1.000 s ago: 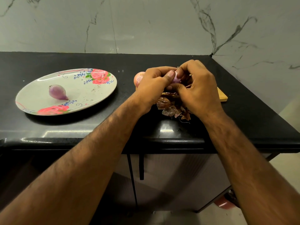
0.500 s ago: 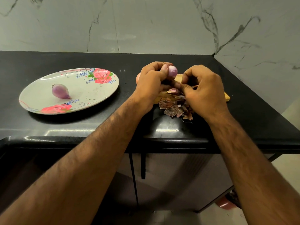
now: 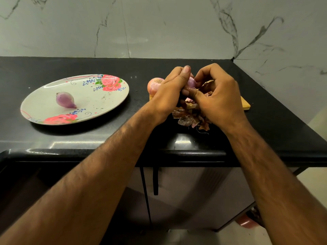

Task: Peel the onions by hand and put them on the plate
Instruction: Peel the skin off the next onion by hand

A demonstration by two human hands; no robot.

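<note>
My left hand [image 3: 169,91] grips a small purple onion [image 3: 191,82], of which only a part shows between my fingers. My right hand [image 3: 217,96] touches that onion and pinches a flake of dry brown skin [image 3: 207,84] at its side. A peeled purple onion [image 3: 65,99] lies on the floral plate [image 3: 99,101] at the left. An unpeeled pinkish onion [image 3: 154,84] sits just behind my left hand. Loose peels [image 3: 187,117] are piled below my hands.
A wooden cutting board [image 3: 245,104] lies under the hands, mostly hidden. The black counter [image 3: 53,138] ends at a front edge near me and at a marble wall behind and on the right. Cabinet doors stand below.
My hands have come back together on the onion. The right hand rose from the peel pile to the onion's side, and a flake of skin now sticks out there.
</note>
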